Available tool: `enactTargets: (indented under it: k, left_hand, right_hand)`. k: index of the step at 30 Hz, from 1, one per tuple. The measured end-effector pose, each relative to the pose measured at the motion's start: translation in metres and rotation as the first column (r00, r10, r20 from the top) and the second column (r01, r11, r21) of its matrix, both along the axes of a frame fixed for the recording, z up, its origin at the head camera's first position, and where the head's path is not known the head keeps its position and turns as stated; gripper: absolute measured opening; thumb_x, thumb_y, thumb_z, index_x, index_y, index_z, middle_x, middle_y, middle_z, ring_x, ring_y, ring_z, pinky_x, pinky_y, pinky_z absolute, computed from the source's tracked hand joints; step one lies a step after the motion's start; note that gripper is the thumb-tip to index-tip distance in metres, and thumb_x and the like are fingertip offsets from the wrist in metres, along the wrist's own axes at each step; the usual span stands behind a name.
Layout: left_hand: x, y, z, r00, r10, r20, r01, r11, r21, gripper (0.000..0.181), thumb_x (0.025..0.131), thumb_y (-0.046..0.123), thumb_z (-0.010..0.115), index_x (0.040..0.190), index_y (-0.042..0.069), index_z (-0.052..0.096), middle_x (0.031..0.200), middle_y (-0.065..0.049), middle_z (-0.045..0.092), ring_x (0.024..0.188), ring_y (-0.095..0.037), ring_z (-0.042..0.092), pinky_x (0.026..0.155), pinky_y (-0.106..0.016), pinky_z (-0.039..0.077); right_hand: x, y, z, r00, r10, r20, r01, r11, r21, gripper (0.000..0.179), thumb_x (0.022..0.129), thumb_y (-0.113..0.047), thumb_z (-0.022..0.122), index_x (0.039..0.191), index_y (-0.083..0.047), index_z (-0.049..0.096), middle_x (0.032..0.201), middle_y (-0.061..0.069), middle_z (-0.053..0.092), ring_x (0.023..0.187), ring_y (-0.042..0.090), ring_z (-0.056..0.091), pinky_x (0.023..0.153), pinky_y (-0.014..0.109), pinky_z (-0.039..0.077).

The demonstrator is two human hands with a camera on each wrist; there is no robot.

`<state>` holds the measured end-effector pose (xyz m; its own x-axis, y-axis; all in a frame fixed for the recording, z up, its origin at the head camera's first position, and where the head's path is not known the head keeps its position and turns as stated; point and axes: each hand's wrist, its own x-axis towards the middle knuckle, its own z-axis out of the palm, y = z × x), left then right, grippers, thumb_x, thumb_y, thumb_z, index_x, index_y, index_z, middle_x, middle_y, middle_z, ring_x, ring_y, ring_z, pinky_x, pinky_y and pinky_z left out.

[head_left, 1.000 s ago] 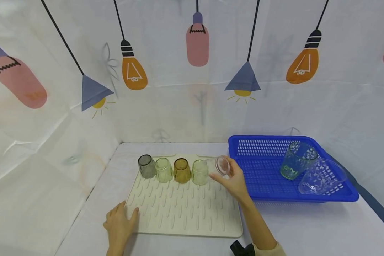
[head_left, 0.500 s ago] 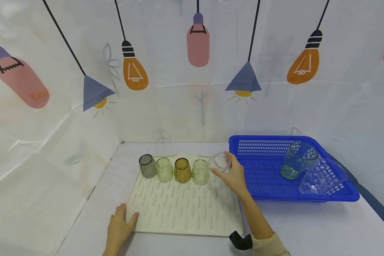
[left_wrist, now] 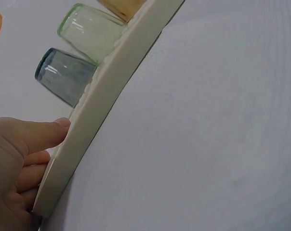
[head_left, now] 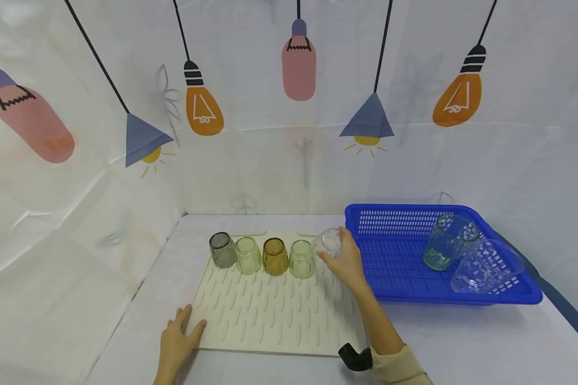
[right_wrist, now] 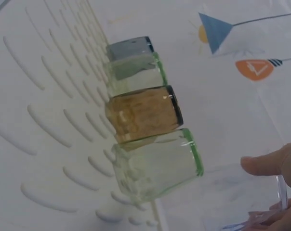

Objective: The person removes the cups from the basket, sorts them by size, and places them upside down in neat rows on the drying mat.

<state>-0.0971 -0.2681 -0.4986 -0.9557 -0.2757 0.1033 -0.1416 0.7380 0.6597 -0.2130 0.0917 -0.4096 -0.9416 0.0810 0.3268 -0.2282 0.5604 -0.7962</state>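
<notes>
"Over by the far right corner, what have those fingers got?"

"The person's bare right hand (head_left: 348,263) pinches a small clear glass (head_left: 327,243), thumb and fingertips only that glass's width apart. It's above or on the ridged, cream, slab-like mat (head_left: 265,318); I can't tell which."

"And the bare left hand (head_left: 175,341)?"

"Thumb spread away from the fingers, touching the mat's near left corner."

"What sits beside the clear one?"

"Along the far edge, a pale green glass (head_left: 302,260) is nearest, then a rounded amber glass (head_left: 275,258), a second pale green glass (head_left: 248,256), and a smoky grey glass (head_left: 222,251)."

"Further out?"

"To the right, a blue perforated plastic basket (head_left: 390,259) holds a greenish-blue glass (head_left: 443,246) and a large clear tumbler (head_left: 484,267), tilted. A white sheet (head_left: 265,171) printed with lamps hangs behind."
</notes>
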Motion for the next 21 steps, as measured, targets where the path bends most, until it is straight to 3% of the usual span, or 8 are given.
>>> enactTargets:
  k: [6, 11, 18, 21]
  left_hand:
    - [0.002, -0.001, -0.004, 0.997, -0.019, -0.077, 0.022, 0.999, 0.031, 0.06, 0.082, 0.016, 0.069, 0.126, -0.017, 0.045, 0.13, -0.036, 0.041, 0.125, -0.051, 0.035, 0.104, -0.067, 0.022]
    - [0.002, 0.0, -0.004, 0.996, -0.022, -0.091, 0.024, 0.999, 0.027, 0.059, 0.082, 0.015, 0.069, 0.126, -0.017, 0.045, 0.13, -0.036, 0.041, 0.124, -0.052, 0.035, 0.102, -0.069, 0.023]
    - [0.001, 0.001, -0.004, 0.996, 0.014, -0.082, -0.012, 1.0, 0.018, 0.06, 0.081, 0.015, 0.07, 0.126, -0.017, 0.046, 0.13, -0.036, 0.041, 0.124, -0.051, 0.036, 0.105, -0.066, 0.023]
    - [0.001, 0.002, -0.006, 0.994, 0.009, -0.111, -0.007, 1.0, 0.021, 0.058, 0.081, 0.013, 0.07, 0.125, -0.017, 0.047, 0.129, -0.035, 0.043, 0.124, -0.051, 0.037, 0.105, -0.065, 0.023]
  right_hand:
    - [-0.001, -0.004, 0.0, 0.999, -0.036, 0.005, 0.036, 0.998, 0.05, 0.074, 0.073, -0.008, 0.075, 0.132, 0.012, 0.035, 0.129, 0.033, 0.047, 0.12, 0.048, 0.044, 0.103, 0.056, 0.036]
    - [-0.003, -0.007, -0.002, 0.999, -0.044, -0.001, 0.044, 0.996, 0.076, 0.071, 0.072, -0.006, 0.075, 0.129, 0.014, 0.037, 0.125, 0.035, 0.048, 0.116, 0.05, 0.046, 0.099, 0.057, 0.039]
    - [-0.007, -0.016, -0.006, 0.993, -0.047, 0.111, 0.045, 0.999, 0.019, 0.073, 0.074, -0.001, 0.072, 0.133, 0.01, 0.031, 0.13, 0.036, 0.041, 0.122, 0.051, 0.039, 0.104, 0.058, 0.034]
    - [-0.009, -0.02, -0.013, 0.992, -0.071, 0.108, 0.072, 0.997, -0.002, 0.073, 0.073, 0.001, 0.072, 0.132, 0.01, 0.031, 0.129, 0.035, 0.041, 0.123, 0.049, 0.038, 0.105, 0.056, 0.032]
